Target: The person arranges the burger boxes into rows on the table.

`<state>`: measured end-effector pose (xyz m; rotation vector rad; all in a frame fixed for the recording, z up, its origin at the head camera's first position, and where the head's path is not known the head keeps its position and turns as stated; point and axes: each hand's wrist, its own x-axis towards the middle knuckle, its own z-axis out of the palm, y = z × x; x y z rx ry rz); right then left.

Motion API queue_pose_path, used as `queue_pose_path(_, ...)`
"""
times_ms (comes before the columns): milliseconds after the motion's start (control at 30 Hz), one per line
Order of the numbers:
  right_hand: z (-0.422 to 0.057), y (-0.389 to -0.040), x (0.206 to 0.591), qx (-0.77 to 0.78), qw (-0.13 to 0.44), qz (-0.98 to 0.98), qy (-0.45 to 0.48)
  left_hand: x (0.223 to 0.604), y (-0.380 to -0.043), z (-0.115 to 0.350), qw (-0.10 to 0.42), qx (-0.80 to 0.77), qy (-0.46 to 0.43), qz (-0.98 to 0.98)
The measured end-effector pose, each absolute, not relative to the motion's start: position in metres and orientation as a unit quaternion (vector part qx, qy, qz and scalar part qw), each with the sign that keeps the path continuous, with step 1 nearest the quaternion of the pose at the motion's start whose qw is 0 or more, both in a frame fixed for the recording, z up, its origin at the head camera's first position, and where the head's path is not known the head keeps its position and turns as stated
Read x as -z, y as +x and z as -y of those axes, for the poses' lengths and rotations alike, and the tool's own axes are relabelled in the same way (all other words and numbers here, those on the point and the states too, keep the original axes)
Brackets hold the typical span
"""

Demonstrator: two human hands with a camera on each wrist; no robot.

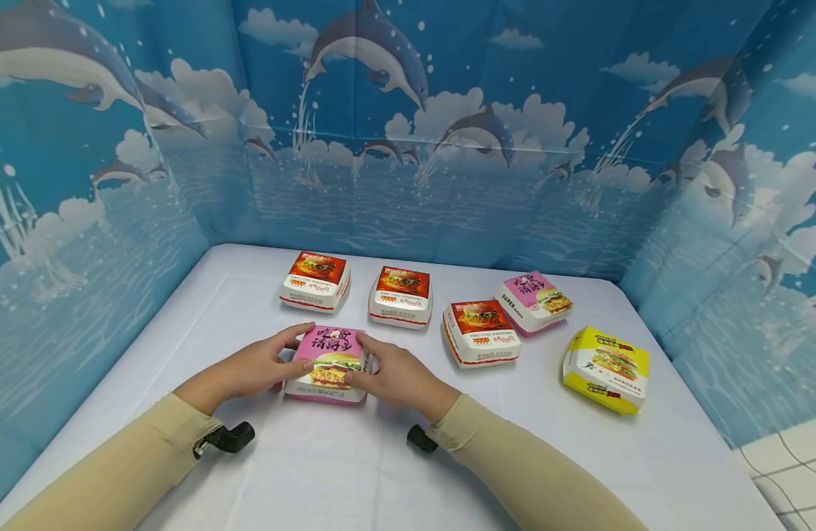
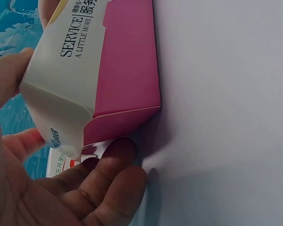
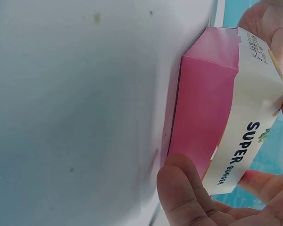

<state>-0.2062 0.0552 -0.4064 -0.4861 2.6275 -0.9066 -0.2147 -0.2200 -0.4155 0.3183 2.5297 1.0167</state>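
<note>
A pink-and-white burger box (image 1: 335, 359) with a closed lid sits on the white table at the left of the group. From its left side my left hand (image 1: 262, 366) holds it, thumb on the lid and index finger at the far left corner. My right hand (image 1: 399, 375) grips the opposite side, its thumb on the near right part of the lid. In the left wrist view the box's pink base (image 2: 129, 61) touches the tablecloth, with curled fingers beside its corner. The right wrist view shows "SUPER BURGER" on the white side (image 3: 245, 141) and fingers against the pink base.
Behind stand two red-topped burger boxes (image 1: 315, 281) (image 1: 400, 296), with a third red-topped box (image 1: 482, 333) to the right. Farther right are another pink box (image 1: 535, 302) and a yellow box (image 1: 607, 369). A dolphin-print curtain (image 1: 408, 199) borders the table (image 1: 301, 472).
</note>
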Motion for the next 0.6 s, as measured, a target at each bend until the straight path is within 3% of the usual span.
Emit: queue_pose_path(600, -0.060, -0.210, 0.401, 0.333, 0.150, -0.917, -0.160, 0.404, -0.218, 0.227, 0.191, -0.321, 0.127, -0.919)
